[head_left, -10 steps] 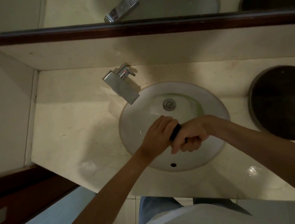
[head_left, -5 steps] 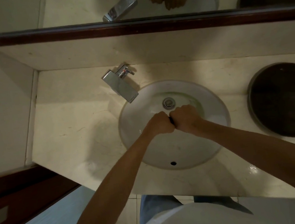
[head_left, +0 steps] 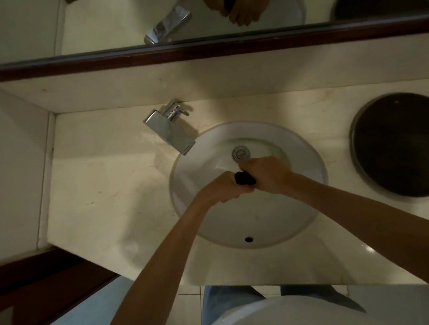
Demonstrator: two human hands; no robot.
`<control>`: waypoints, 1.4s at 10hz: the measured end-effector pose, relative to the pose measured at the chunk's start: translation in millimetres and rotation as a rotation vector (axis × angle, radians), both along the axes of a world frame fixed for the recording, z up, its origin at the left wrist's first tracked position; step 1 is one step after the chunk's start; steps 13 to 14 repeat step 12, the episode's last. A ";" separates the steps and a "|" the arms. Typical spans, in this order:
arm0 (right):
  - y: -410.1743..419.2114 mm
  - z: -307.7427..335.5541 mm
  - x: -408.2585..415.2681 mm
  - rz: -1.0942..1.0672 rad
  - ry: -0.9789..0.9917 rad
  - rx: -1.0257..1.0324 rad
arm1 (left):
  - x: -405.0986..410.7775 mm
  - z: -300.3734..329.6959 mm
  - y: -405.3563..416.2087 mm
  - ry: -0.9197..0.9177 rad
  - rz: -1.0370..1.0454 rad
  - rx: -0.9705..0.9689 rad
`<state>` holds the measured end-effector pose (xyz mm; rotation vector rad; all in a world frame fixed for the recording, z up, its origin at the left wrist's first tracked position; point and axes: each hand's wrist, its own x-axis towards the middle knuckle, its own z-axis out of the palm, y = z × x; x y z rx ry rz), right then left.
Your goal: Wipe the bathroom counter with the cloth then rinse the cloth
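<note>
The sink (head_left: 253,227) is being set into the counter (head_left: 99,191); the tap (head_left: 169,131) is being kept behind-left of it; a round tray (head_left: 406,145) is being left on the right; the mirror (head_left: 116,15) is being hung behind.

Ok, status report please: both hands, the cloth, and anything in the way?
Left hand and right hand both shut on the cloth, over the sink. Cloth dark, bunched between fists. No water visible from the tap. Nothing in the way.
</note>
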<state>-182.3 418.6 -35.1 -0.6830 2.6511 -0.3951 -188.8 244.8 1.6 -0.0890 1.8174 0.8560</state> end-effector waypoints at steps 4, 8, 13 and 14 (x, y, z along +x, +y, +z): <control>114.9 64.0 118.5 -0.744 -0.160 -0.765 | 60.6 31.7 118.8 0.323 0.215 0.277; 304.3 36.9 84.4 -1.297 0.141 -0.454 | 75.0 5.0 286.9 0.837 -0.625 0.022; 326.2 10.6 89.2 -1.192 0.096 -0.293 | 77.8 -3.2 276.9 0.910 -0.756 -0.093; 326.2 10.6 89.2 -1.192 0.096 -0.293 | 77.8 -3.2 276.9 0.910 -0.756 -0.093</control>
